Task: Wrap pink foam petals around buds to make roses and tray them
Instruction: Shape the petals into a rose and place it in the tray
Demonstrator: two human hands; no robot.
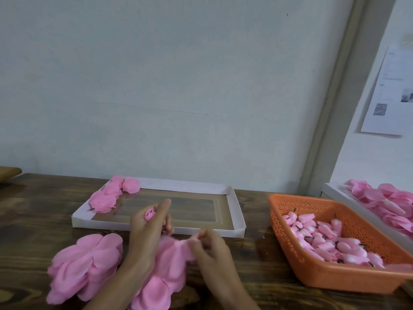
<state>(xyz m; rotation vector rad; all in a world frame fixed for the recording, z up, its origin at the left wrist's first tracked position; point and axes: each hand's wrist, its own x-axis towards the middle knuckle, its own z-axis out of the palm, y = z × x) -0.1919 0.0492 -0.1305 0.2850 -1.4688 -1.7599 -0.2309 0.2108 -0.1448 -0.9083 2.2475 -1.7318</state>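
- Holding a small pink bud (149, 214) upright, the left hand (149, 233) sits near the table's centre; its thumb and curled fingers pinch the bud, and one finger stands straight up beside it.
- At 4 o'clock from that hand, the right hand (210, 249) has its fingers curled, pinching the edge of a pink foam petal (178, 245) that stretches toward the left hand.
- Loose petals (87, 265) lie heaped at 7 o'clock on the wooden table (33, 209), and more lie under both wrists.
- The white tray (237, 211) lies at 12 o'clock from the hands, with finished roses (111, 195) clustered in its 10 o'clock corner.
- An orange basket (279, 227) at 3 o'clock holds many spare buds (335, 240).
- Beyond it, at 2 o'clock, a white box (335, 193) holds further petals (393, 202).
- A printed sheet (388, 92) hangs on the wall at 2 o'clock.
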